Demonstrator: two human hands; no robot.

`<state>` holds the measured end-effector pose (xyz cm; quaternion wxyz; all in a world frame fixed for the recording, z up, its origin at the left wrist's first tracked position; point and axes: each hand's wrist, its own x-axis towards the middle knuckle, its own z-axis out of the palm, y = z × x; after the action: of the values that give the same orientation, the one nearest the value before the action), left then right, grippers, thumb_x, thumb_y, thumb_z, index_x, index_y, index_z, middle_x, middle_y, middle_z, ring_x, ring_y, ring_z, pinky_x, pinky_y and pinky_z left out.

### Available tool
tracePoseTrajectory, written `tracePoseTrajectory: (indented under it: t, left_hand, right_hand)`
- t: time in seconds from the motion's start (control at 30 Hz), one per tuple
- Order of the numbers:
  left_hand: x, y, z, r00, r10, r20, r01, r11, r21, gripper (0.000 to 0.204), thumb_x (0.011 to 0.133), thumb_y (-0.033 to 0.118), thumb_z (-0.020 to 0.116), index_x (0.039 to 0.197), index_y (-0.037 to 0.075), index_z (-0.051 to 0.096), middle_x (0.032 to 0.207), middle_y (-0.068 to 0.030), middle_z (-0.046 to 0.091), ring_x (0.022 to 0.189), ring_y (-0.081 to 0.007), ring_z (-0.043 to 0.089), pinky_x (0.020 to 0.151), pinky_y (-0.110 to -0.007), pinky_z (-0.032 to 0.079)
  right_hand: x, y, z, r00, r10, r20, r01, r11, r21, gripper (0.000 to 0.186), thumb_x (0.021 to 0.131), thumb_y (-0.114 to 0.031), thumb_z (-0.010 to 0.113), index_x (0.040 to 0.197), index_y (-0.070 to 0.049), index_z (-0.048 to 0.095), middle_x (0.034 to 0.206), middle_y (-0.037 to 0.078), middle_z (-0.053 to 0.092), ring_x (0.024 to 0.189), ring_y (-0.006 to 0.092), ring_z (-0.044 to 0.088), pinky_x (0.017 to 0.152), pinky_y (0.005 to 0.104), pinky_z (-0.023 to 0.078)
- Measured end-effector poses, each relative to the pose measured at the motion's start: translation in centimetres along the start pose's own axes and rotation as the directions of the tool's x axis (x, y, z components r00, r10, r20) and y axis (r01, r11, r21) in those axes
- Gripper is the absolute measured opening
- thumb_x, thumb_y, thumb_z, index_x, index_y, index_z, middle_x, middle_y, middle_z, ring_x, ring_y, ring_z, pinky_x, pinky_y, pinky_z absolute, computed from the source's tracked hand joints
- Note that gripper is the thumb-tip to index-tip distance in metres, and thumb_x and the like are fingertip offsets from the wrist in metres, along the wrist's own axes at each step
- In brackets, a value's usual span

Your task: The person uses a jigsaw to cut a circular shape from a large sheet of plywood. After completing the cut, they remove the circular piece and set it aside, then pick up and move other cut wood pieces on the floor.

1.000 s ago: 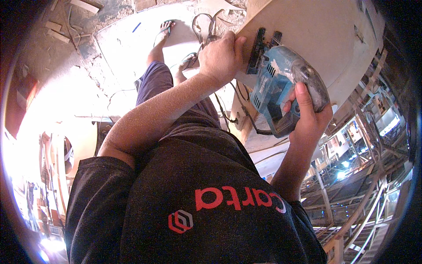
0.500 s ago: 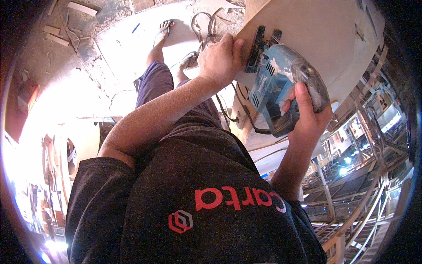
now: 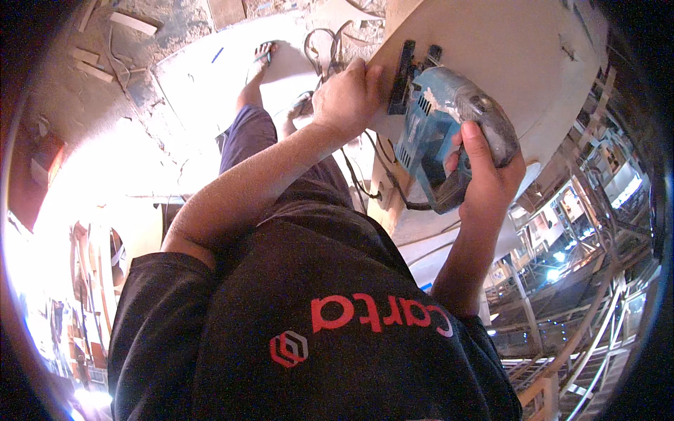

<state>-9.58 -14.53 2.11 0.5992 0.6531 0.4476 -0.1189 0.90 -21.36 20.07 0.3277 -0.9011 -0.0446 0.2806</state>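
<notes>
My right hand is wrapped around the handle of a worn blue jigsaw, with the thumb along its near side. The jigsaw is tilted, its black base plate against the edge of a large pale brown board. Its blade cannot be made out. Just left of the base plate, my left hand is closed at the board's edge, thumb toward the tool; its fingertips are partly hidden. A black power cord runs from the jigsaw's handle.
Looped cable lies beyond my left hand. My sandalled foot stands on a pale sheet on the floor. Wood offcuts are scattered at the far left. Timber framework and bright lights show at the right.
The jigsaw and my right hand have shifted slightly left. My left hand has moved a little left too, keeping its closed shape at the board's edge.
</notes>
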Motion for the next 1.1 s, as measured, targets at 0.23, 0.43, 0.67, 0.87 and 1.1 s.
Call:
tracePoseTrajectory:
  t: [0.23,0.43,0.67,0.87,1.1]
  left_hand:
    - [3.4,1.1,-1.0,0.988,0.150,-0.019,-0.151,0.985,-0.078,0.056,0.104,0.054,0.041,0.109,0.002,0.063,0.096,-0.0287,0.071,0.098,-0.0472,0.068,0.086,-0.056,0.051]
    - [3.1,1.2,1.3,0.990,0.090,-0.106,-0.094,0.995,-0.032,0.050,0.105,0.047,0.040,0.106,0.002,0.063,0.096,-0.0286,0.070,0.096,-0.0488,0.067,0.086,-0.058,0.050]
    - [-1.6,-1.9,4.5,0.996,0.040,-0.084,-0.048,0.995,-0.091,0.049,0.105,0.045,0.040,0.106,0.002,0.062,0.095,-0.0287,0.070,0.097,-0.0486,0.066,0.085,-0.057,0.051]
    - [-4.3,-3.9,7.2,0.997,0.073,0.022,-0.069,0.988,-0.138,0.046,0.105,0.043,0.042,0.110,0.001,0.060,0.096,-0.0292,0.069,0.098,-0.0493,0.066,0.087,-0.057,0.050]
    - [-3.7,-5.5,3.6,0.856,0.314,0.410,-0.343,0.939,-0.004,0.036,0.099,0.025,0.056,0.120,-0.004,0.054,0.110,-0.0291,0.068,0.110,-0.0448,0.065,0.094,-0.051,0.051]
  right_hand:
    - [0.8,0.6,-0.2,0.999,-0.037,0.027,0.036,0.998,0.055,0.027,0.089,-0.017,0.076,0.109,0.000,0.070,0.081,0.007,0.068,0.058,0.0135,0.057,0.048,0.0270,0.045]
    - [1.4,1.3,-1.4,0.993,0.073,0.089,-0.068,0.996,-0.062,0.037,0.086,-0.019,0.077,0.117,0.000,0.067,0.091,0.005,0.070,0.059,0.0122,0.062,0.047,0.0261,0.049]
    - [-1.7,5.2,-3.4,0.981,-0.039,0.189,0.045,0.999,-0.025,0.044,0.085,-0.018,0.079,0.123,0.000,0.066,0.094,0.006,0.071,0.060,0.0110,0.061,0.048,0.0251,0.049]
    - [-3.6,8.3,-5.4,0.966,-0.106,0.237,0.124,0.991,-0.059,0.056,0.086,-0.016,0.079,0.136,0.000,0.059,0.101,0.007,0.072,0.066,0.0093,0.062,0.050,0.0240,0.049]
    - [-3.5,8.8,-5.9,0.954,-0.101,0.282,0.128,0.989,-0.079,0.058,0.086,-0.014,0.079,0.138,0.002,0.056,0.103,0.008,0.071,0.065,0.0086,0.061,0.051,0.0234,0.050]
